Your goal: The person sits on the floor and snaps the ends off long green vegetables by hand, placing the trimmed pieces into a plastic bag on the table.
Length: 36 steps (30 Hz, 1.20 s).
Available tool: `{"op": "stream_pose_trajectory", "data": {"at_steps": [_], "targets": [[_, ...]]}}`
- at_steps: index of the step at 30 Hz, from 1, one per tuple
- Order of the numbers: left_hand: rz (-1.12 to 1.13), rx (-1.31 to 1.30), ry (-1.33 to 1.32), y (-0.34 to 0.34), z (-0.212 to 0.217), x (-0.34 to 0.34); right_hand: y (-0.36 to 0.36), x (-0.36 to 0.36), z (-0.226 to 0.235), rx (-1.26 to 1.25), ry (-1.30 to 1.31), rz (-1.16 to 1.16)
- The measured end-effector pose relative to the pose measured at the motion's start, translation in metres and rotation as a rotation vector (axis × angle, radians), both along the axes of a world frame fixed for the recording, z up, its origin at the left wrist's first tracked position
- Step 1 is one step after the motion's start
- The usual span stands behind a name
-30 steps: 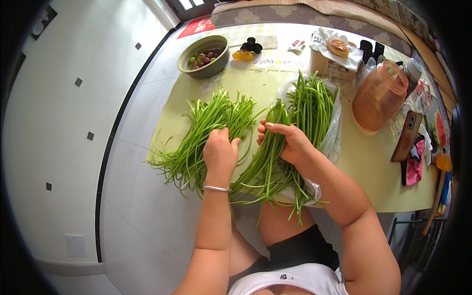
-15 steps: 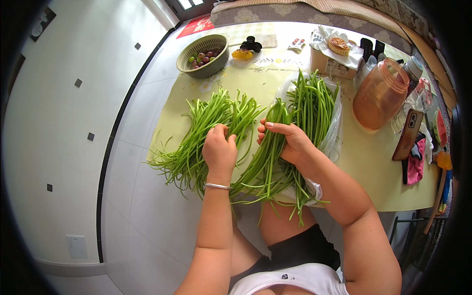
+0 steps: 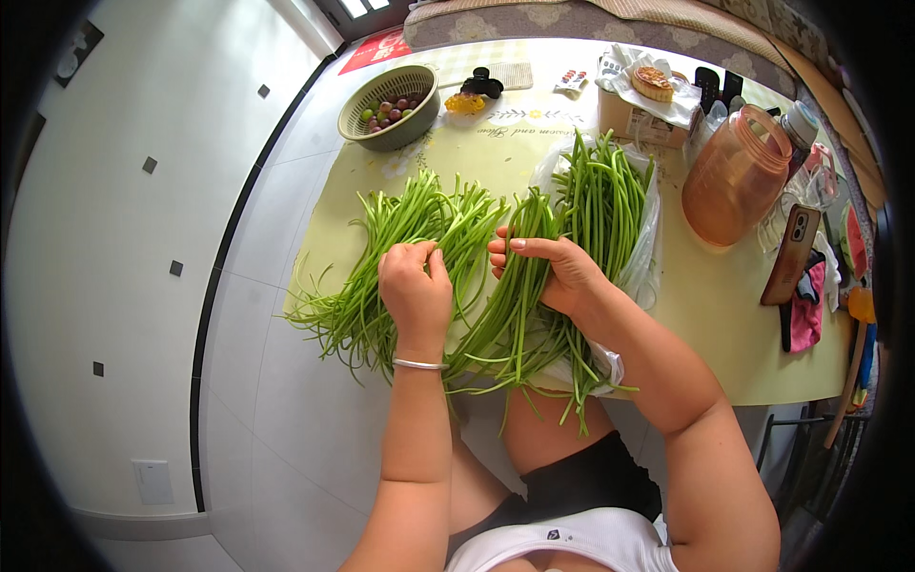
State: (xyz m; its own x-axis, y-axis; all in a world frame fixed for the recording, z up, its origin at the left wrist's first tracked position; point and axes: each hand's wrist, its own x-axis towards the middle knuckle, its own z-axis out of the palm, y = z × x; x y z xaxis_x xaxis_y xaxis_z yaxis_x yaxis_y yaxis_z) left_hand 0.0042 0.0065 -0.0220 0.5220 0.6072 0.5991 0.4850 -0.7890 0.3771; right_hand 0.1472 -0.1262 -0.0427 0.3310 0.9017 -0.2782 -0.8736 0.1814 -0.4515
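Left hand (image 3: 415, 291) pinches long beans (image 3: 381, 257); right hand (image 3: 558, 272) grips bundle (image 3: 519, 286).

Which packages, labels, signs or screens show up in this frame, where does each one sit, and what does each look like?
Clear plastic bag: on the yellow table, under the right-hand pile of green stalks, crumpled and see-through.
Brown cardboard box: far side of the table, squarish, with white paper on top.
Phone in a brown case: right of the orange plastic jug, back side up, so no screen shows.
Red mat with pale markings: on the floor beyond the table.
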Motion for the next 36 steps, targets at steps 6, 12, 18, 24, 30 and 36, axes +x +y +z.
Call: {"op": "stream_pose_trajectory", "data": {"at_steps": [6, 12, 18, 24, 30, 36], "targets": [[0.0, 0.028, -0.037, -0.003, 0.006, -0.002, 0.001, -0.001, -0.002, 0.016, -0.003, 0.01], [-0.104, 0.15, -0.076, -0.025, 0.022, 0.003, 0.001, 0.003, -0.007, 0.049, 0.032, 0.016], [-0.322, -0.007, -0.063, -0.049, 0.024, 0.008, 0.002, 0.003, -0.005, 0.073, 0.061, 0.054], [-0.335, -0.093, 0.006, -0.055, 0.027, 0.008, -0.001, 0.001, -0.002, -0.064, -0.014, 0.015], [-0.249, -0.099, 0.015, -0.047, 0.026, 0.007, 0.001, 0.0, -0.001, -0.015, -0.016, -0.027], [-0.409, -0.097, -0.076, -0.048, 0.02, 0.008, 0.0, -0.005, 0.007, -0.003, -0.036, 0.008]]}}
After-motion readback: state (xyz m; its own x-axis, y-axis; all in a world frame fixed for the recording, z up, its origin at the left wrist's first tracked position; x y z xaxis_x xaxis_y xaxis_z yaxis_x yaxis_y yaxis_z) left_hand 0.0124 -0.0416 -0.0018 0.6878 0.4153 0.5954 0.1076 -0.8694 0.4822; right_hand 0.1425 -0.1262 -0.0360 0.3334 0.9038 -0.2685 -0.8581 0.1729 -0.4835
